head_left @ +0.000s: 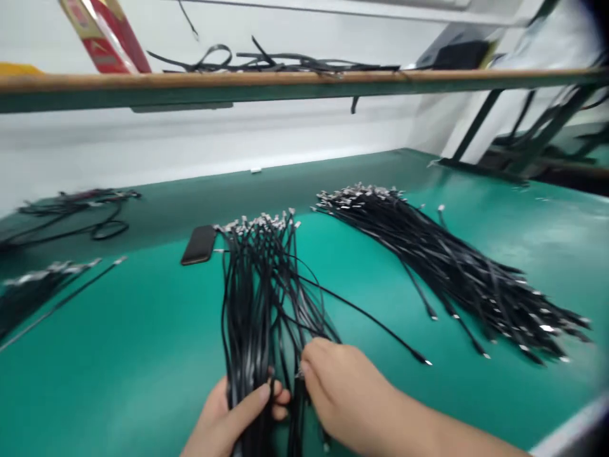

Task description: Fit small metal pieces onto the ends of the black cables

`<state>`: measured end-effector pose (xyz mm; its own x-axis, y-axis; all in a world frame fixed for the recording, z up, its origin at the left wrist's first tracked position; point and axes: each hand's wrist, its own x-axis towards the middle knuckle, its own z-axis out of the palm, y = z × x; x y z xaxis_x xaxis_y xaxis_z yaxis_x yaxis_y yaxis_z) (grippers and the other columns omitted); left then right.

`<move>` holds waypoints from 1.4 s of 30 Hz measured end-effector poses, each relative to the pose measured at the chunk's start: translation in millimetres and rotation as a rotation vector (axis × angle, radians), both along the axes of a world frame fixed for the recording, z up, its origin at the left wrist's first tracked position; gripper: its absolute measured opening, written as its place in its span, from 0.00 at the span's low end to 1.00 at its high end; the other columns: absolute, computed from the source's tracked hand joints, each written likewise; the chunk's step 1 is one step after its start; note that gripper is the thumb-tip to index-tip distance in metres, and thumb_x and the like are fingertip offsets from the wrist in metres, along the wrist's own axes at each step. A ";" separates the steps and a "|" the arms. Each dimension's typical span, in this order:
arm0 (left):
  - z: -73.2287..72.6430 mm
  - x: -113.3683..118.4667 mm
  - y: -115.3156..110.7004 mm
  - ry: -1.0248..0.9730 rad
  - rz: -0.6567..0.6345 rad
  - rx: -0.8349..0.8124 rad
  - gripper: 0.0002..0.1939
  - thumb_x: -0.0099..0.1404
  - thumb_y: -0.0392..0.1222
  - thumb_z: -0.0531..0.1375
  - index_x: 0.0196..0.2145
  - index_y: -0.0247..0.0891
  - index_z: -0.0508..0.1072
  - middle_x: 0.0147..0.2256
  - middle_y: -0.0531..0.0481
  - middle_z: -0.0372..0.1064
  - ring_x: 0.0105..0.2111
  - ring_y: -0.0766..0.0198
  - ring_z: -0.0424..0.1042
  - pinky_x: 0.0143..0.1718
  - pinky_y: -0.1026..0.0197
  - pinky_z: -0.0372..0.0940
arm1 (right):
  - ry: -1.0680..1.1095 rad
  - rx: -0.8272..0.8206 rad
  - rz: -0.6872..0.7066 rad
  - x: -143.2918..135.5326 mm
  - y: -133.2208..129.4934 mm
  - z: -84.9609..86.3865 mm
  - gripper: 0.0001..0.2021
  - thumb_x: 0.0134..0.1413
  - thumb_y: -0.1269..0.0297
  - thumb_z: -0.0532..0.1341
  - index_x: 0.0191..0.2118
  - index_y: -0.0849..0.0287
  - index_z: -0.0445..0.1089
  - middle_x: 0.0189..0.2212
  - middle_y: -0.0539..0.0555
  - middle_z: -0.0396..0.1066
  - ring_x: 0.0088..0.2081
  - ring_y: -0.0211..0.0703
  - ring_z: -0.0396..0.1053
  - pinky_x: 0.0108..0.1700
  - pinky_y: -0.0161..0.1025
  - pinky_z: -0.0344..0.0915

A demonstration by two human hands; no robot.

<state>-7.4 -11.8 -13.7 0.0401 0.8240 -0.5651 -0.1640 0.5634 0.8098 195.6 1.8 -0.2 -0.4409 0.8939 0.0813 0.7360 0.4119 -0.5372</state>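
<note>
A thick bundle of black cables (247, 304) with whitish connector ends lies up the middle of the green table. My left hand (242, 409) is wrapped round the lower part of this bundle, thumb across the front. Just to its right, my right hand (335, 384) is closed in a pinch on black cables near a small metallic end. One loose cable (371, 317) runs out from the bundle to the right, its tip lying on the table.
A larger pile of black cables (442, 260) lies on the right of the green table (157, 330). A dark phone-like object (198, 245) sits behind the bundle. More cables (33, 289) are at the left. A shelf (285, 86) crosses above.
</note>
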 end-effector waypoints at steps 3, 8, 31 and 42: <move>5.1 3.0 -2.6 -0.097 0.003 0.006 0.19 0.49 0.45 0.77 0.37 0.35 0.80 0.33 0.44 0.83 0.32 0.58 0.79 0.38 0.60 0.73 | 0.073 -0.069 -0.093 5.8 0.8 1.2 0.15 0.71 0.71 0.47 0.33 0.59 0.66 0.28 0.56 0.72 0.29 0.46 0.70 0.32 0.41 0.61; 8.1 -0.6 -3.8 -0.125 -0.040 0.097 0.13 0.53 0.36 0.73 0.38 0.37 0.82 0.37 0.47 0.82 0.39 0.58 0.78 0.45 0.61 0.69 | 0.330 -0.222 -0.002 7.7 -1.2 15.6 0.13 0.75 0.64 0.46 0.42 0.57 0.66 0.32 0.51 0.71 0.33 0.42 0.69 0.37 0.39 0.65; -2.2 0.5 -2.3 -0.249 -0.095 0.132 0.20 0.50 0.37 0.77 0.38 0.37 0.76 0.32 0.56 0.74 0.34 0.66 0.74 0.43 0.61 0.66 | 0.745 -0.549 0.052 1.5 1.0 3.1 0.23 0.71 0.47 0.53 0.42 0.60 0.77 0.36 0.52 0.64 0.24 0.33 0.59 0.30 0.38 0.60; -6.1 2.7 1.2 -0.249 -0.115 0.079 0.23 0.49 0.43 0.78 0.37 0.35 0.74 0.30 0.56 0.75 0.29 0.66 0.77 0.36 0.62 0.71 | 0.762 -0.404 -0.067 8.9 8.8 0.4 0.23 0.71 0.46 0.54 0.42 0.58 0.78 0.33 0.53 0.67 0.24 0.36 0.59 0.30 0.39 0.59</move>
<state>-4.7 -10.6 -19.8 0.2655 0.8471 -0.4603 -0.3017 0.5264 0.7949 204.6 10.6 0.2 -0.3403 0.9403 0.0040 0.1314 0.0518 -0.9900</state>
